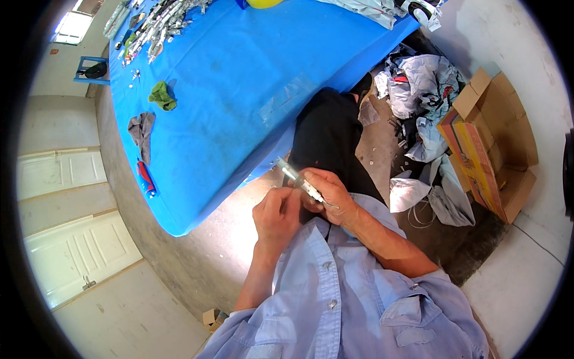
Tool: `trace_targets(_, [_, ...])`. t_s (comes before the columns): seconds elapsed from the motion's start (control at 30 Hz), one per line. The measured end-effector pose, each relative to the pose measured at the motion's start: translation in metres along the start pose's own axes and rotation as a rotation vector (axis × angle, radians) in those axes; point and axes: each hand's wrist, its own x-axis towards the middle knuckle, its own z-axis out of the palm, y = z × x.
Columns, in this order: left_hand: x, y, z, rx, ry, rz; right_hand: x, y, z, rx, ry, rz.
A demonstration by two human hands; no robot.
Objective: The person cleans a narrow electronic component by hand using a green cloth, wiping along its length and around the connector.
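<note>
Over my lap, my right hand (330,192) is closed around a slim silver-and-white tube-shaped piece (291,172). Its far end looks clear, and a thin bent wire or hook shows at its near end. I cannot make out its exact kind. Just left of it is my left hand (277,216), with the fingers curled and the thumb and forefinger pinched close to the tube's side. What lies between those fingertips is hidden. Beyond the hands stands a table with a blue cover (239,78).
At the table's far left lies a pile of silver parts (164,27). Nearer are a green cloth (161,96), a grey cloth (142,133) and a red-and-blue tool (144,178). To the right, crumpled plastic bags (424,84) and an open cardboard box (502,131) lie on the floor.
</note>
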Motion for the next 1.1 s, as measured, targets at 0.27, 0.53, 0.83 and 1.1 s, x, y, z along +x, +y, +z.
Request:
trace_targets(0.27, [-0.0030,0.0011,-0.0005,-0.008,-0.015,-0.009,-0.0003,-0.0033,0.0035,0.008,0.014,0.016])
trace_targets(0.53, [-0.0042,-0.0002,-0.0007,0.008,-0.024,-0.005,-0.0009,-0.0047,0.0049,0.008,0.020,0.020])
trace_targets(0.83, [-0.0001,-0.0013,0.0013,-0.026,0.015,0.001,-0.0001,-0.0025,0.0031,0.016,0.016,0.021])
trace_targets(1.1, [-0.0008,0.0069,-0.0072,-0.006,-0.028,-0.008,-0.0005,-0.0011,0.0037,-0.004,0.034,0.002])
